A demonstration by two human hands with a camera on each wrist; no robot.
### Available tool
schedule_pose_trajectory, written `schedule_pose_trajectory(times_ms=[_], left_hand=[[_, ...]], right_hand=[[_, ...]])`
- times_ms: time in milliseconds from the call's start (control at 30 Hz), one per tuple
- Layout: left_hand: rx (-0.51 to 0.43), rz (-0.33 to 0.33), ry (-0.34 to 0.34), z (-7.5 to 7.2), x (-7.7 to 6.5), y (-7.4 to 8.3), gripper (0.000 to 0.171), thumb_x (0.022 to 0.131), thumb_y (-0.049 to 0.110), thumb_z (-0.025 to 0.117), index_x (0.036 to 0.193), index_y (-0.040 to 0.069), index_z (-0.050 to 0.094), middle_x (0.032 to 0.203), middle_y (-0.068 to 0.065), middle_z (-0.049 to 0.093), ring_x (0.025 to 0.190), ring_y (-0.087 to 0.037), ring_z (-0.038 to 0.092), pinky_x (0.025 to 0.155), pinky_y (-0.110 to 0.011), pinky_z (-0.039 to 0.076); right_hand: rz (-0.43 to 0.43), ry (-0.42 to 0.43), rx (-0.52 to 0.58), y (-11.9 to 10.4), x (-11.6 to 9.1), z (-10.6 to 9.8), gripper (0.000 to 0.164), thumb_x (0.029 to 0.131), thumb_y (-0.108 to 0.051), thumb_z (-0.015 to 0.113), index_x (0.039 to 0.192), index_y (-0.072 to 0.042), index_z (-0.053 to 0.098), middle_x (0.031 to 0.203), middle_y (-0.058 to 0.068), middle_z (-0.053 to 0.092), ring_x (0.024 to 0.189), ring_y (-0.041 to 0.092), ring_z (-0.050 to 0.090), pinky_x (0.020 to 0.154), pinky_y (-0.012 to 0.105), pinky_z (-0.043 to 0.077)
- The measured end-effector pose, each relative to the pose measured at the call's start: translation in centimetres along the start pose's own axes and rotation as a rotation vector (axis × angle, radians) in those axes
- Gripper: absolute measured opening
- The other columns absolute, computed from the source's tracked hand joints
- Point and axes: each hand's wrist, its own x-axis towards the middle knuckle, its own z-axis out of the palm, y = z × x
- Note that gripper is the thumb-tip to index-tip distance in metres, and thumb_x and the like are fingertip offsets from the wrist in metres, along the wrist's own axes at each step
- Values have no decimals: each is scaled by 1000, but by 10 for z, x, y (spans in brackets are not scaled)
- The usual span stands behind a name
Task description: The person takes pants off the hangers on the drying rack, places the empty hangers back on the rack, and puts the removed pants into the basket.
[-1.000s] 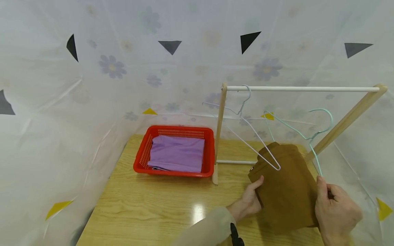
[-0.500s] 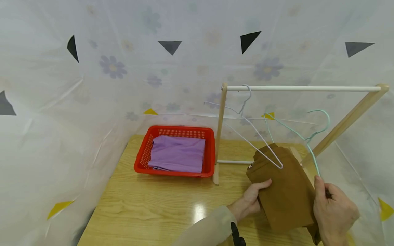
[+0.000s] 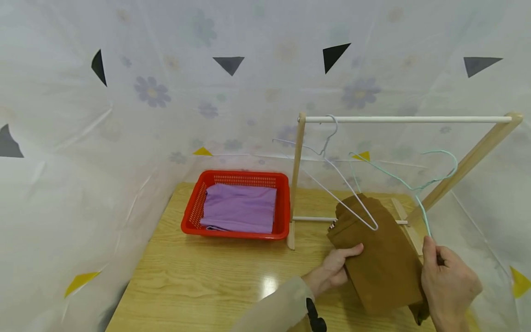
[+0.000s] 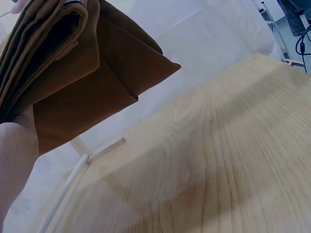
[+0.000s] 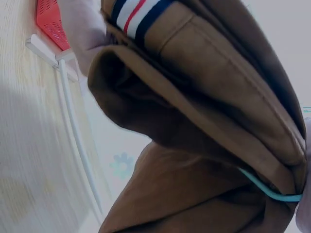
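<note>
My left hand [image 3: 332, 271] holds a folded brown garment [image 3: 381, 263] at its left edge, thumb on top and the fingers hidden beneath. A striped white, red and navy band [image 5: 136, 14] shows on it in the right wrist view. At the garment's right edge my right hand [image 3: 450, 281] pinches the mint-green wire hanger [image 3: 400, 177] near its lower corner. The hanger's hook points up and its far arm runs down behind the cloth. In the right wrist view a green wire stretch [image 5: 272, 193] passes between the brown layers.
A wood-and-white garment rack [image 3: 406, 120] stands at the right, with a lilac hanger [image 3: 325, 157] on its rail, overlapping the garment in the head view. Left of the rack a red basket [image 3: 236, 235] holds folded purple cloth [image 3: 238, 207]. All stand on a wooden table [image 3: 199, 286].
The brown garment has tilted, and its lower right part now hangs lower beside my right hand. The green hanger has tipped, its hook swinging right. Both hands have kept their hold.
</note>
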Motion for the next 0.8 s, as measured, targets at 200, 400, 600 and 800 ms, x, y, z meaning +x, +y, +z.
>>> schedule_pose_trajectory(times_ms=[200,400,600,800], left_hand=[[11,-7,-33,-3,-1,6,21,90,23,68,110,17,64,100,8,71,93,-8,70,83,-26,56],[11,-28,-48,-4,-4,11,15,92,25,65,105,18,63,99,10,70,91,-5,69,80,-23,56],[8,-48,-52,-8,-7,12,15,93,28,63,105,19,62,100,10,69,91,-4,68,79,-22,55],[19,-40,-57,-11,-11,16,16,94,31,61,104,19,61,99,11,69,90,-4,68,78,-22,55]], right_hand=[[-34,23,11,8,0,3,48,93,-30,60,55,1,62,50,18,60,51,-28,19,37,17,20],[-21,75,-5,11,0,7,47,89,-27,65,51,-1,57,49,20,57,51,-26,14,36,20,13],[-56,81,-24,12,2,8,48,89,-25,64,48,-2,52,45,18,53,45,-21,13,35,21,11],[-83,95,-54,16,3,8,51,90,-27,63,46,-4,49,43,16,49,40,-11,15,35,21,9]])
